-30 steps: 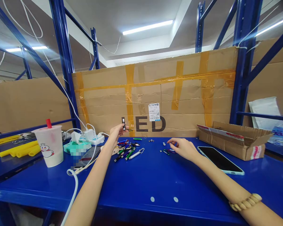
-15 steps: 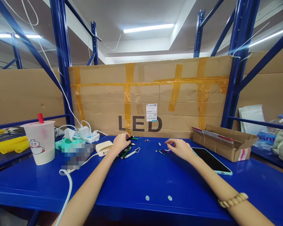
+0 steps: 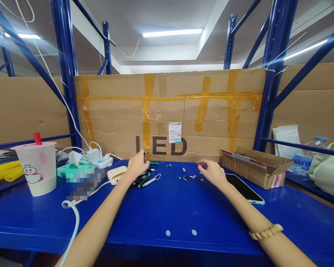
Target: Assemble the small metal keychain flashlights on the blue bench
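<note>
My left hand (image 3: 136, 165) is closed round a small dark pen-shaped torch whose tip sticks up above my fingers, just over a pile of small coloured keychain torches (image 3: 146, 178) on the blue table (image 3: 172, 207). My right hand (image 3: 211, 172) hovers to the right with fingers curled loosely and nothing visible in them, next to some small carabiner clips and metal bits (image 3: 188, 178).
A plastic cup with a red straw (image 3: 38, 167) stands at the left, beside a teal tissue pack (image 3: 74, 171), a power strip with chargers (image 3: 96, 160) and a white cable (image 3: 72, 218). A phone (image 3: 243, 188) and an open cardboard box (image 3: 256, 167) lie at the right. A taped cardboard wall (image 3: 169, 115) closes the back.
My left hand came down from holding the small torch up in the air to the pile of torches. The view shifted a little to the right. My right hand barely moved.
</note>
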`<state>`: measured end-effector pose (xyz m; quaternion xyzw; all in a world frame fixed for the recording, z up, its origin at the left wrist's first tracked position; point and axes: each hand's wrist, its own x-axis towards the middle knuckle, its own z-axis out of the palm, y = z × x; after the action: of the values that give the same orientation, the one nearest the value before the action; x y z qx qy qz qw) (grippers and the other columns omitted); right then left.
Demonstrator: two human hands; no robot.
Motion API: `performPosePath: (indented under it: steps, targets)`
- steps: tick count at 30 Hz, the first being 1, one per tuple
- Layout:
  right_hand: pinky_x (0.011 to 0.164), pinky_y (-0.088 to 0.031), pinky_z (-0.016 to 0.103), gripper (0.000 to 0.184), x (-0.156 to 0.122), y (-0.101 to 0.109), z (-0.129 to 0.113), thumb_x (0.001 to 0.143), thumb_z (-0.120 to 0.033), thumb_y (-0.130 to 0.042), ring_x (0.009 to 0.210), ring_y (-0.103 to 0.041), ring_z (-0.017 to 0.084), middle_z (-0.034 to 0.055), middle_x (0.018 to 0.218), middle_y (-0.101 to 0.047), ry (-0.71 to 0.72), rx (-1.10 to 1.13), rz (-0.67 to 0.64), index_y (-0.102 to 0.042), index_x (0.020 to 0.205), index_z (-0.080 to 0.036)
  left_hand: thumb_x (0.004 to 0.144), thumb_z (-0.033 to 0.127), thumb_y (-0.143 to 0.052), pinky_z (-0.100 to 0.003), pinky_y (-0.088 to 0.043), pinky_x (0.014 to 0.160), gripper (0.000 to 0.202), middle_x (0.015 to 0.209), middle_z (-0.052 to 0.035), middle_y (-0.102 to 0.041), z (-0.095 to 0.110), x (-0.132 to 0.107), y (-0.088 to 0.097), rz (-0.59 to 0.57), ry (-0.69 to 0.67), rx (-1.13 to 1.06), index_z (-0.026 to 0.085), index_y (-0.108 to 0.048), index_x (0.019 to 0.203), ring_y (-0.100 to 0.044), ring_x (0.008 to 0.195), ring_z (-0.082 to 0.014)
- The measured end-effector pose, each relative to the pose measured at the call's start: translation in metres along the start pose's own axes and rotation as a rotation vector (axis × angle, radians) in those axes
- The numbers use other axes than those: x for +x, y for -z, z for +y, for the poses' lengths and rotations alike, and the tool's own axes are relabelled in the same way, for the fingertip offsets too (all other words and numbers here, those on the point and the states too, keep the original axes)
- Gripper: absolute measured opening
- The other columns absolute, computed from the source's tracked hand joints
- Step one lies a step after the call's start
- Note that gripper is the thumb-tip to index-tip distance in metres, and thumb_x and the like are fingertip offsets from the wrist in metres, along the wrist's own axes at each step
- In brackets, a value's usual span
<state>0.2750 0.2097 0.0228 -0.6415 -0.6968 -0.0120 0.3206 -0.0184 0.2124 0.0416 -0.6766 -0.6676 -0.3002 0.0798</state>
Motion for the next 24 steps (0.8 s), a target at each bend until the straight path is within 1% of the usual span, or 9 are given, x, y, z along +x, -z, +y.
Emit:
performPosePath:
  steps: [3,5,8,10,11,14,17,20,24]
  targets:
    - [0.065,-0.039,0.022,0.022,-0.003,-0.011,-0.007,0.079,-0.025,-0.047,0.081,-0.057,0.013,-0.0031,0.088,-0.063,0.097,0.073,-0.067,-0.064,0.094,-0.027,0.075,0.023,-0.043,-0.028,-0.036,0.062,0.01,0.081,-0.0064,-0.056,-0.02,0.008,0.011,0.249,0.219,-0.127,0.019,-0.039,0.082,-0.056,0.079,-0.0229]
    - [0.067,-0.04,0.023,0.022,-0.003,-0.022,-0.019,0.079,-0.024,-0.048,0.081,-0.057,0.012,-0.0029,0.091,-0.062,0.207,0.113,-0.128,-0.063,0.094,-0.026,0.075,0.024,-0.042,-0.028,-0.037,0.063,0.007,0.078,-0.0058,-0.056,-0.028,0.011,0.013,0.363,0.344,-0.249,0.019,-0.038,0.076,-0.055,0.078,-0.0221]
    - [0.076,-0.042,0.024,0.023,0.003,-0.043,-0.048,0.079,-0.019,-0.048,0.087,-0.056,0.012,-0.0006,0.101,-0.059,0.411,0.14,-0.216,-0.062,0.098,-0.023,0.073,0.025,-0.044,-0.028,-0.039,0.065,0.01,0.074,-0.0046,-0.054,-0.03,0.015,0.009,0.384,0.434,-0.446,0.018,-0.036,0.07,-0.054,0.076,-0.0204]
    - [0.085,-0.04,0.026,0.03,0.012,-0.059,-0.073,0.08,-0.017,-0.048,0.094,-0.054,0.013,0.0031,0.111,-0.055,0.537,0.147,-0.267,-0.058,0.109,-0.02,0.072,0.025,-0.044,-0.027,-0.04,0.063,0.01,0.071,-0.0028,-0.052,-0.03,0.019,0.006,0.359,0.468,-0.639,0.018,-0.037,0.071,-0.054,0.071,-0.0177]
    - [0.088,-0.038,0.029,0.035,0.016,-0.067,-0.085,0.082,-0.019,-0.047,0.1,-0.051,0.014,0.0052,0.116,-0.051,0.558,0.126,-0.284,-0.053,0.117,-0.019,0.072,0.025,-0.043,-0.025,-0.041,0.06,0.008,0.07,-0.0019,-0.051,-0.031,0.02,0.006,0.36,0.493,-0.747,0.018,-0.038,0.072,-0.054,0.068,-0.0158]
    - [0.092,-0.035,0.037,0.041,0.029,-0.09,-0.117,0.085,-0.026,-0.047,0.114,-0.042,0.021,0.0086,0.123,-0.045,0.469,0.032,-0.347,-0.045,0.126,-0.019,0.073,0.024,-0.038,-0.022,-0.038,0.052,0.006,0.069,-0.0005,-0.047,-0.039,0.024,0.01,0.431,0.6,-0.965,0.018,-0.038,0.074,-0.05,0.059,-0.0114]
    - [0.092,-0.035,0.036,0.03,0.038,-0.107,-0.13,0.083,-0.028,-0.052,0.111,-0.045,0.022,0.0071,0.115,-0.052,0.422,0.022,-0.368,-0.059,0.111,-0.018,0.073,0.023,-0.034,-0.02,-0.036,0.049,0.006,0.07,-0.0014,-0.046,-0.046,0.024,0.017,0.498,0.661,-0.977,0.018,-0.036,0.074,-0.048,0.059,-0.0107]
    - [0.084,-0.04,0.03,0.02,0.044,-0.112,-0.125,0.081,-0.027,-0.054,0.098,-0.053,0.019,0.0043,0.101,-0.06,0.396,0.056,-0.337,-0.065,0.096,-0.019,0.073,0.024,-0.035,-0.021,-0.038,0.049,0.006,0.071,-0.002,-0.047,-0.046,0.023,0.02,0.504,0.641,-0.964,0.018,-0.035,0.074,-0.05,0.061,-0.0114]
    - [0.072,-0.042,0.025,0.018,0.052,-0.105,-0.105,0.081,-0.025,-0.052,0.082,-0.058,0.017,0.0043,0.082,-0.064,0.337,0.146,-0.278,-0.068,0.081,-0.016,0.072,0.025,-0.034,-0.022,-0.039,0.052,0.007,0.068,-0.001,-0.047,-0.039,0.022,0.018,0.506,0.595,-0.959,0.018,-0.036,0.074,-0.051,0.061,-0.0122]
